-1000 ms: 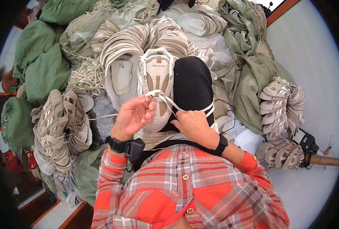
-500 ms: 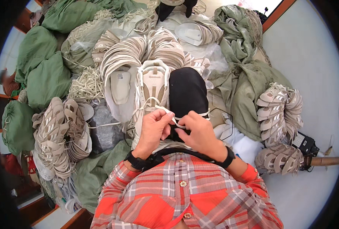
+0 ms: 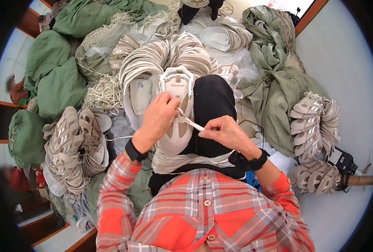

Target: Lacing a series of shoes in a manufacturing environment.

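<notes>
Both hands work at a beige sneaker (image 3: 176, 111) that lies toe toward the person on a black-clad lap (image 3: 211, 105), just above picture centre. Left hand (image 3: 159, 117) is curled over the shoe's lacing area, fingertips pinched on the flat white lace (image 3: 190, 122). Right hand (image 3: 224, 132), at 3 o'clock from the shoe, pinches the other end of that lace, drawn taut between the two.

A bundle of loose laces (image 3: 186, 161) drapes across the lap at 6 o'clock from the shoe. At 9 o'clock a stack of beige shoe uppers (image 3: 73, 143) leans together; similar stacks (image 3: 314, 122) sit at 3 o'clock. Green cloth sacks (image 3: 54, 75) crowd from 9 to 11 o'clock, tied shut, contents hidden. At 12 o'clock, fanned pale soles (image 3: 153, 63) lie partly inside clear plastic bags (image 3: 237, 63).
</notes>
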The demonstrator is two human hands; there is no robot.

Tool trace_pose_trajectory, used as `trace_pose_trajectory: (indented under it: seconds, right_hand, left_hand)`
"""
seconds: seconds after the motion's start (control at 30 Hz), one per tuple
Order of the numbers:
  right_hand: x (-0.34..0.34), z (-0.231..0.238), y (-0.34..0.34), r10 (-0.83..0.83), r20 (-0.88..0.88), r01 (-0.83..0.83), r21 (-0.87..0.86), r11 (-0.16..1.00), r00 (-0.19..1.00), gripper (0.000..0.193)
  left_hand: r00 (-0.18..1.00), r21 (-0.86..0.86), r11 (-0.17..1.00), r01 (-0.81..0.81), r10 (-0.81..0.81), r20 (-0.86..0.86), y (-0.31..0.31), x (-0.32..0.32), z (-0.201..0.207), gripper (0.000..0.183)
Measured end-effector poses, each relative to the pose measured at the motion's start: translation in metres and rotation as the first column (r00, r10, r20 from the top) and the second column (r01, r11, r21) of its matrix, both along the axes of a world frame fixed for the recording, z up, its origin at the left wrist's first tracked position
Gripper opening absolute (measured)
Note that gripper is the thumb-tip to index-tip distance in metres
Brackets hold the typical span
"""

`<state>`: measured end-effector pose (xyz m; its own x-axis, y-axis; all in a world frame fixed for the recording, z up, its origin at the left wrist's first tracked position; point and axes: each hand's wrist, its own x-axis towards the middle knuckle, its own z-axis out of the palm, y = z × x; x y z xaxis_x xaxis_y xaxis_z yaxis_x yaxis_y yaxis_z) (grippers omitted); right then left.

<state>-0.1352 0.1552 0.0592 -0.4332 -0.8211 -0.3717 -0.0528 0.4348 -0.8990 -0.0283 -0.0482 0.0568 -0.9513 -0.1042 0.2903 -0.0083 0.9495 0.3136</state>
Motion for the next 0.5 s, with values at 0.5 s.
trace_pose_trajectory:
  seconds: [0.5]
  right_hand:
    - [-0.036,-0.012,-0.042,0.462,-0.086,-0.468,-0.245,0.849,0.883,0.016]
  left_hand:
    - [0.871,-0.347,0.805,-0.482,0.482,-0.092,-0.539,0.439,0.238,0.016]
